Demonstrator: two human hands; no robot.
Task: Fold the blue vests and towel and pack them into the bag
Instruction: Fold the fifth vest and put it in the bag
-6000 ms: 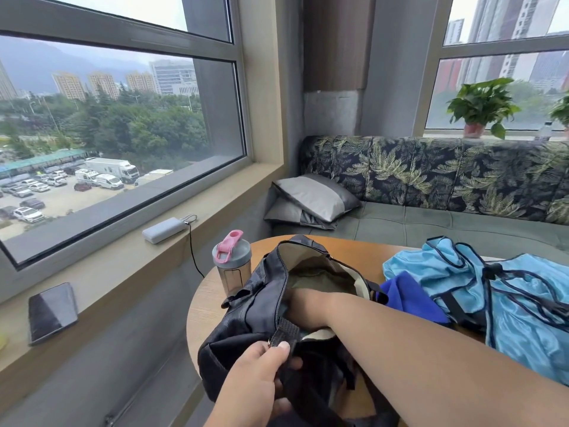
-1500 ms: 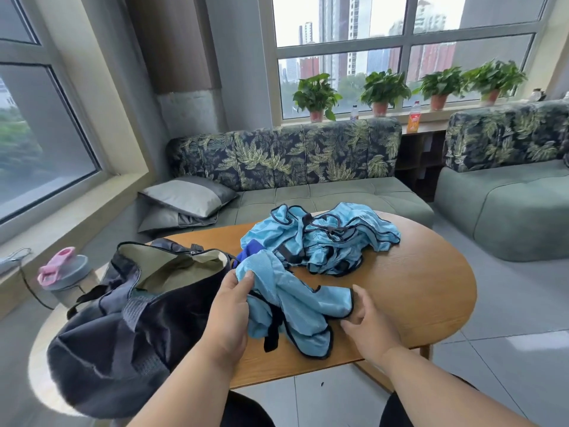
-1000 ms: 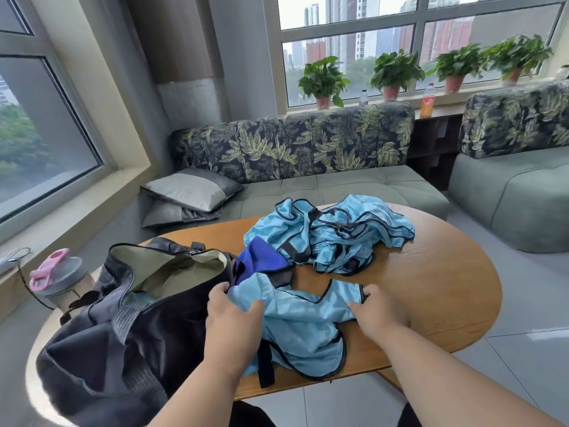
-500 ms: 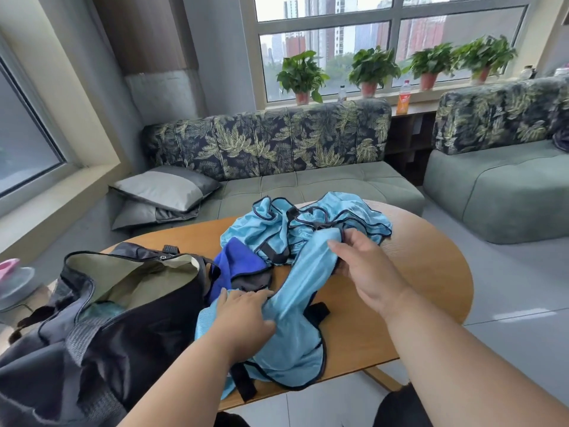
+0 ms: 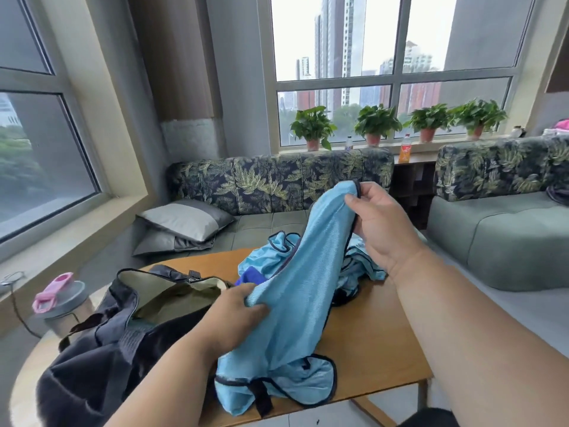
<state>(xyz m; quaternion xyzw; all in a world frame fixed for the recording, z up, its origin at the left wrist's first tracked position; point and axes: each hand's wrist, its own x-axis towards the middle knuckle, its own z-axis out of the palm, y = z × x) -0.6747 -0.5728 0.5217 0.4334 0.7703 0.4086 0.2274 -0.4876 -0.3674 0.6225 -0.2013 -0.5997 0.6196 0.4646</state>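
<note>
A light blue vest [image 5: 295,303] with dark trim hangs stretched between my hands above the wooden table [image 5: 375,340]. My right hand [image 5: 378,223] pinches its top edge, raised high. My left hand [image 5: 234,318] grips the vest's left side lower down, beside the bag. The black duffel bag [image 5: 117,349] lies open at the left of the table, its olive lining showing. Behind the lifted vest lies a heap of more blue vests [image 5: 271,257], with a bit of the dark blue towel [image 5: 249,277] showing, mostly hidden.
A shaker bottle [image 5: 60,303] with a pink lid stands left of the bag near the table edge, a cable beside it. A leaf-patterned sofa [image 5: 271,186] with grey cushions [image 5: 184,220] runs behind the table; a second sofa [image 5: 508,235] stands at the right.
My right hand has lifted the vest's edge well above the table, stretching the cloth up. My left hand keeps its hold low by the bag.
</note>
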